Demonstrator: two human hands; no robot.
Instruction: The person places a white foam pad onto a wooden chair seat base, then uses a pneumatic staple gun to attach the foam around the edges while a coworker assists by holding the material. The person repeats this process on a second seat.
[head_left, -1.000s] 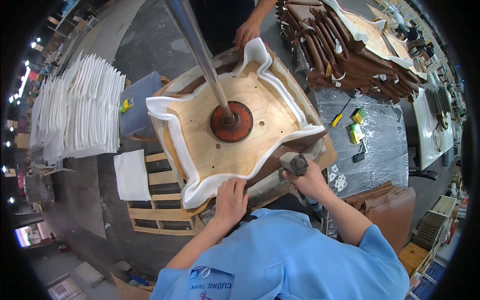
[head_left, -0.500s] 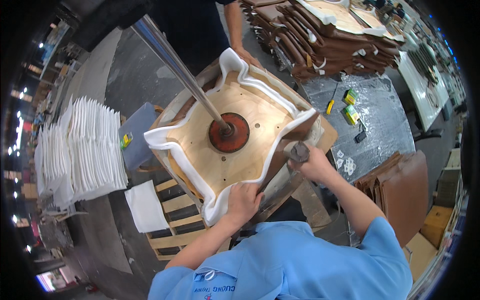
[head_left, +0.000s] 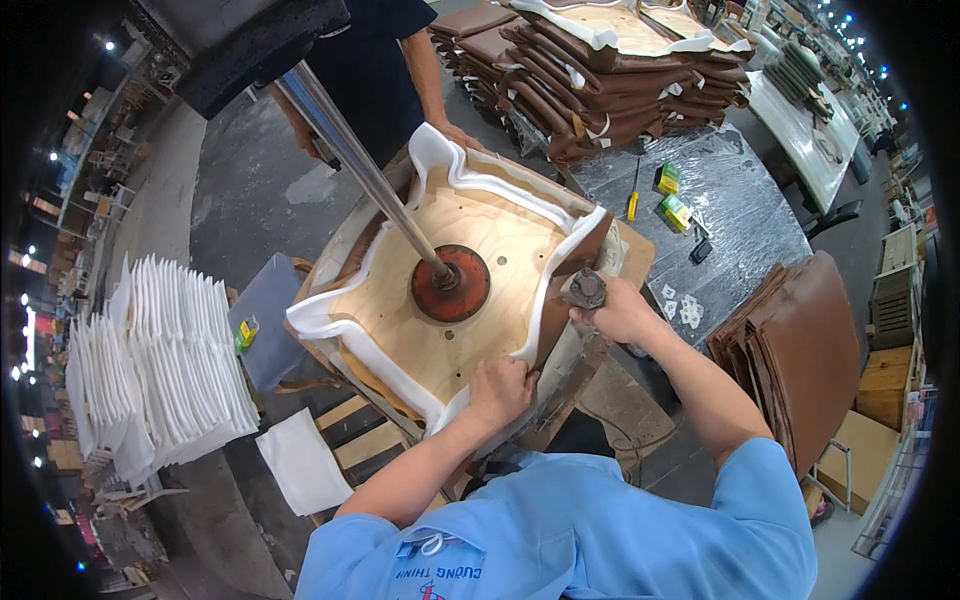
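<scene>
Pale plywood panel [head_left: 515, 290], bordered by white foam padding [head_left: 385, 364], lies beneath a red round metal plate [head_left: 449, 290]. The right hand [head_left: 622, 312] has its grip clamped around a dark grey handheld tool [head_left: 587, 290] beside the panel; the left hand [head_left: 503, 392] curls at the padding's near edge, its grip's closure impossible to tell.

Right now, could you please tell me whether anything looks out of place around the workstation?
Slightly: small white pieces lie scattered on the plastic-covered table to the right of the right hand, looking untidy against the stacked white sheets.
</scene>
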